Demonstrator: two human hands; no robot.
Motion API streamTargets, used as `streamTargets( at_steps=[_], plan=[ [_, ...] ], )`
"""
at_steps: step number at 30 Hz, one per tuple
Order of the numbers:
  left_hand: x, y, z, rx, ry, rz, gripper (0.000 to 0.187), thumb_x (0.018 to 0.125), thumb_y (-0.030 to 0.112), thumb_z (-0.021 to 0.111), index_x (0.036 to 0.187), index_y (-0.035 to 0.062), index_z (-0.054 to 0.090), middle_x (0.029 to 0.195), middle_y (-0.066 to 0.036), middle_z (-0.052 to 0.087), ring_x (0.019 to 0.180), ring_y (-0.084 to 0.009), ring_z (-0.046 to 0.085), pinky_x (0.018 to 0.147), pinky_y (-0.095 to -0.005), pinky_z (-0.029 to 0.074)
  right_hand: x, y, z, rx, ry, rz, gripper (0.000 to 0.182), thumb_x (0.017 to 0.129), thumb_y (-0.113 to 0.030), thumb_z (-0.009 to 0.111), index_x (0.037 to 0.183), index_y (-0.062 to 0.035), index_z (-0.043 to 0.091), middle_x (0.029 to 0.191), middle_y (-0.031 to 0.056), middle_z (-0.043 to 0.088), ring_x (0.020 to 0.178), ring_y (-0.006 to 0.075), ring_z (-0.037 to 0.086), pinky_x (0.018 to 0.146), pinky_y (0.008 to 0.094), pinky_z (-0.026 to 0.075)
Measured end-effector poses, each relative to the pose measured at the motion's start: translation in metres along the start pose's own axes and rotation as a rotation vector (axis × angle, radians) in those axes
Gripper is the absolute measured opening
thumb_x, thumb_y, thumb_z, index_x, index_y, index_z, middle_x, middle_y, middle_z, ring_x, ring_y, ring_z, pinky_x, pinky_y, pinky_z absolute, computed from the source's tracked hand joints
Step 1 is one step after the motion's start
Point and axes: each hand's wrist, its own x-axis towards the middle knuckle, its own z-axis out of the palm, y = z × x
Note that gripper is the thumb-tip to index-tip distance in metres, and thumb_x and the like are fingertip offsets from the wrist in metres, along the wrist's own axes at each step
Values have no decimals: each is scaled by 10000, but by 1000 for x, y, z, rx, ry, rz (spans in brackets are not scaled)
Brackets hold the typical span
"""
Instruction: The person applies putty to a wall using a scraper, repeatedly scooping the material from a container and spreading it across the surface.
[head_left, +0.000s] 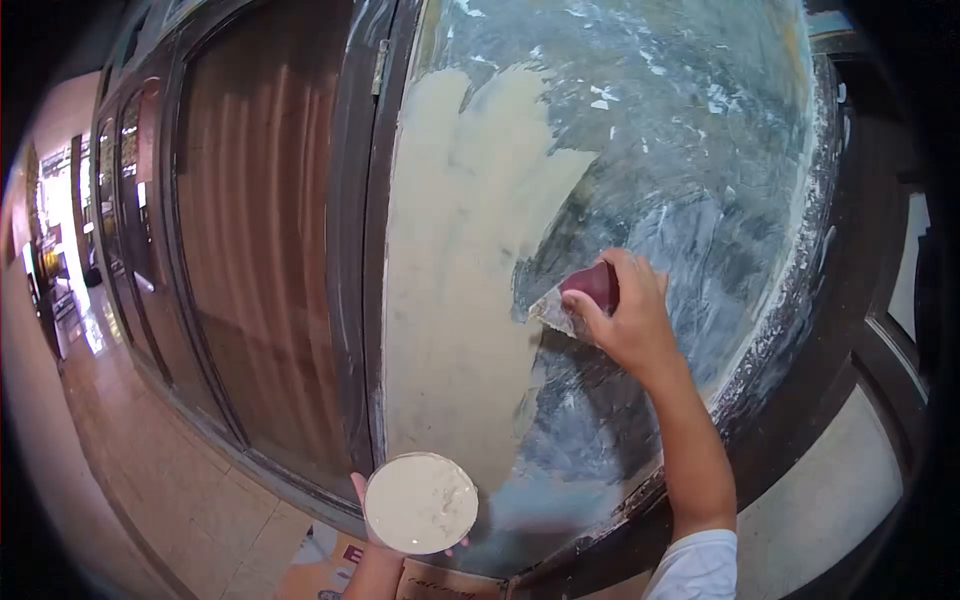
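My right hand (638, 318) is closed around the dark red handle of a putty knife (590, 288). Its smeared blade meets the wall at the right edge of a broad cream putty coat (460, 270). Lower down, my left hand (376, 556) supports a round tub (368, 512) from beneath, with fingertips showing on both sides. Cream putty (415, 500) fills the tub, its surface scraped rough on the right. Bare wall (690, 230) around the knife is patchy grey-blue with white flecks.
Dark wooden framing (365, 240) with a hinge borders the wall on the left, beside a glazed panel with a brown curtain (260, 220). A chipped edge (800, 250) runs down the right. Printed cardboard (310, 562) lies on the tiled floor (190, 470).
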Motion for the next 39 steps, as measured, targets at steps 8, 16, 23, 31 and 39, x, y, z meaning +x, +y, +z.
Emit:
streamTargets(
  at_steps=[8,16,23,31,39],
  plan=[
    [1,16,11,48,-33,78,1277,694,1042,425,1632,183,309,1596,-327,354,1151,-749,498,764,-801,532,13,11,34,-81,50,-143,517,839,-436,818,1171,-81,641,1053,83,681,970,301,598,857,465,372],
    [-4,30,3,61,-74,116,1237,708,990,527,1619,175,335,1594,-363,319,1112,-727,544,773,-760,561,18,14,40,-89,86,-210,533,804,-417,861,1134,-66,634,1009,95,658,916,307,598,846,458,387],
    [-3,30,-13,56,-58,109,1256,705,992,527,1629,170,310,1595,-367,315,1122,-738,527,761,-758,555,29,11,40,-192,140,-241,521,808,-451,825,1107,-62,649,964,78,655,899,287,590,806,457,372],
    [-9,36,-16,58,-22,113,1241,713,1026,428,1624,191,323,1579,-342,370,1139,-773,491,768,-804,530,37,18,42,-209,187,-350,535,812,-437,831,1119,-49,629,928,98,620,868,293,578,784,444,390],
    [-8,33,-14,18,-58,112,1264,695,992,542,1640,191,292,1618,-353,282,1156,-773,470,822,-805,523,41,22,38,-181,162,-322,511,791,-419,844,1094,-69,629,890,91,591,826,295,572,766,434,398]
  ],
)
